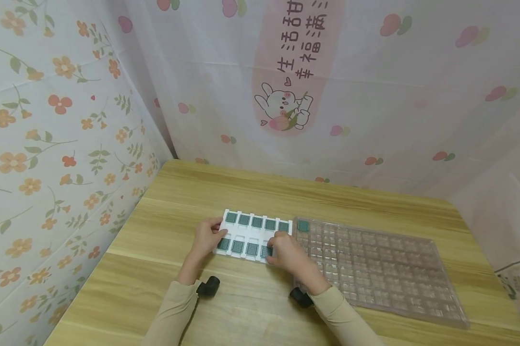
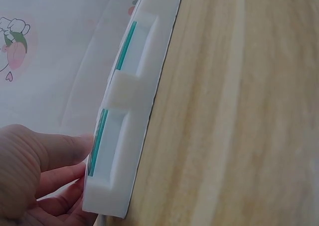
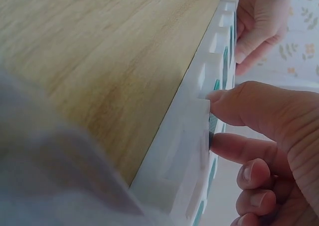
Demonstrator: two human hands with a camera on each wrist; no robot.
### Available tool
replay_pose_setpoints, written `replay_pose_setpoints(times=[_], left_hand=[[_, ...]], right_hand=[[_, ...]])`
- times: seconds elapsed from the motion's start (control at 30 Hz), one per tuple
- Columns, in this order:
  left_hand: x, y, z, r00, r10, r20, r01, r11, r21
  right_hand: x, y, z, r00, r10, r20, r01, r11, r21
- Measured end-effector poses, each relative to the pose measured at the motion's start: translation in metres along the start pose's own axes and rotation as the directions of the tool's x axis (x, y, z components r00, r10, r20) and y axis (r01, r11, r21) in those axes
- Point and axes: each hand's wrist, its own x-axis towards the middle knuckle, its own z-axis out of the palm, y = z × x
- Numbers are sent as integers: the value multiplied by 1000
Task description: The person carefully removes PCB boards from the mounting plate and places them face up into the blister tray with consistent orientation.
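A white tray [image 1: 247, 233] lies on the table, with two rows of slots holding several green square chips [image 1: 244, 220]. At its left end my left hand [image 1: 206, 236] grips the edge, the thumb [image 2: 70, 151] on top near a chip and the other fingers lower at the side. My right hand [image 1: 286, 252] reaches over the tray's right end. Its thumb and index finger pinch a green chip [image 3: 213, 123] in the near row, while the other fingers curl in. The right hand covers the near right corner slot in the head view.
Right of the white tray lies a large clear plastic tray [image 1: 385, 269] with many small compartments. One green chip [image 1: 303, 226] sits in its far left corner compartment. The wooden table [image 1: 242, 307] meets patterned curtains [image 1: 225, 96] at the back and left.
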Motion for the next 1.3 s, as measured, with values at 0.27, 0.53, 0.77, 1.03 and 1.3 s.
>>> replay_pose_setpoints(times=[0.27,0.53,0.77,1.03,1.3], left_hand=[[1,-1,1,1000,0,0,0,1000,1],[2,-3,2,1000,-12,0,12,1000,10],[1,-2,1,1000,-29,4,29,1000,5],[1,0,1,1000,-23,9,23,1000,4],[2,-2,2,1000,-17,8,17,1000,-9]], right_hand=[[1,0,-1,1000,7,4,-7,1000,5],[-1,1,-5,1000,20,-18,-19,1000,24],[-2,6,-10,999,20,-49,-21,1000,-11],[-3,12,-17,999,34,-26,-33,999,34],[-7,19,-23,997,62,-39,-60,997,47]])
